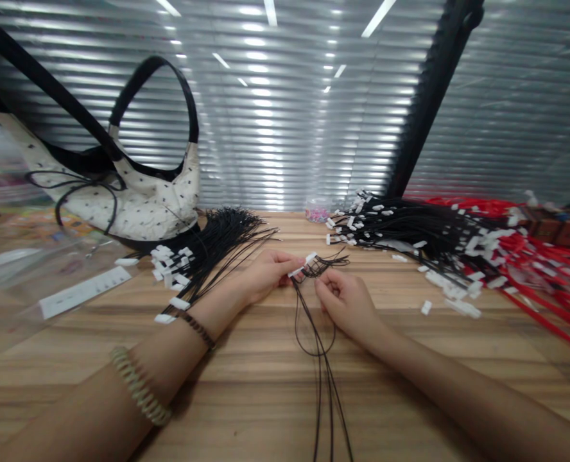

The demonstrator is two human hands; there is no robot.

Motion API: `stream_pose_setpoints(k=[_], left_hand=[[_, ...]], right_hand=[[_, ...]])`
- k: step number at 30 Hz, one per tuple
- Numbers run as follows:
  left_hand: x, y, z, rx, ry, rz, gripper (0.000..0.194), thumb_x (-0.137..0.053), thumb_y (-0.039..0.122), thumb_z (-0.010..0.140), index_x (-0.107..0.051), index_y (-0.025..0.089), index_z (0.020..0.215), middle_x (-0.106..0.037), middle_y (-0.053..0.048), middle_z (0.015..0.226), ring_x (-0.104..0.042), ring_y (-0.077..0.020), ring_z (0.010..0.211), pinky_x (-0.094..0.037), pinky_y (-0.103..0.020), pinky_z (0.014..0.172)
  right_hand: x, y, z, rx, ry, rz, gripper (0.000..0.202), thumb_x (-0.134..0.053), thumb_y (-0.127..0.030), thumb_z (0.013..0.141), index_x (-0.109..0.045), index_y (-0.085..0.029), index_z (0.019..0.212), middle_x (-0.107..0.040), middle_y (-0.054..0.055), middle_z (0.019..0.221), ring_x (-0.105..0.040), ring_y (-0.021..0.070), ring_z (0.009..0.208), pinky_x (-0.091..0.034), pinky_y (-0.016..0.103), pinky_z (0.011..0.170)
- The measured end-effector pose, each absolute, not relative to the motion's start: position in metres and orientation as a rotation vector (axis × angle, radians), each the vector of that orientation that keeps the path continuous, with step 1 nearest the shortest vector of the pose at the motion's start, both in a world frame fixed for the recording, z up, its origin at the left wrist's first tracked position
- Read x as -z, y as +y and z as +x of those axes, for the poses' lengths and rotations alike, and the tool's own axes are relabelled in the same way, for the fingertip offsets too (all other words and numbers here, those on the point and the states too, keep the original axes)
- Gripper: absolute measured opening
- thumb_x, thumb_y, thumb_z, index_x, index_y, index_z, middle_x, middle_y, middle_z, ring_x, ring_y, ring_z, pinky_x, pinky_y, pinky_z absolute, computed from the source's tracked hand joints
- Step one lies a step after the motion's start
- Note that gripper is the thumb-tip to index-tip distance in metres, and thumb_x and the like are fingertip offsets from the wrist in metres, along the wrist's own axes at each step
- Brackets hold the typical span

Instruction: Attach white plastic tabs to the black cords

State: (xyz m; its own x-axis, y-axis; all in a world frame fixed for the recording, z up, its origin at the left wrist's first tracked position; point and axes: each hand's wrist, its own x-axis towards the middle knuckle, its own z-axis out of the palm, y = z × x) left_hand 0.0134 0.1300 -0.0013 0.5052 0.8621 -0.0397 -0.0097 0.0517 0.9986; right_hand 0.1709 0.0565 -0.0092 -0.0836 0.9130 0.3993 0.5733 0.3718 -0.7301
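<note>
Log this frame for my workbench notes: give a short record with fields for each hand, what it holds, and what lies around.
left hand: pinches white plastic connectors at the ends of thin black wires
right hand: grips the same wires just below the connectors
surface: wooden table
left side: bundle of black wires with white connectors; white dotted fabric bag with black straps
right side: heap of black wires with white connectors; red wires

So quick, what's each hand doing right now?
Left hand: closed, pinching the white connector.
Right hand: closed, pinching the black wires.
</note>
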Motion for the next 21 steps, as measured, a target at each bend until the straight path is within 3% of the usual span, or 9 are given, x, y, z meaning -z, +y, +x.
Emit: stream_pose_setpoints(k=[21], left_hand=[[0.0028, 0.1314, 0.0120, -0.777, 0.815, 1.390, 0.030, -0.071, 0.039, 0.064, -0.066, 0.009, 0.066, -0.059, -0.003, 0.060, -0.046, -0.0085, 0.053, -0.032, -0.021, 0.049]], right_hand=[[0.0114, 0.0550, 0.1699, -0.363, -1.772, -1.263, 0.019, -0.051, -0.019, 0.076, -0.049, -0.017, 0.056, -0.047, -0.004, 0.049, -0.044, 0.0086, 0.046, -0.030, 0.019, 0.046]])
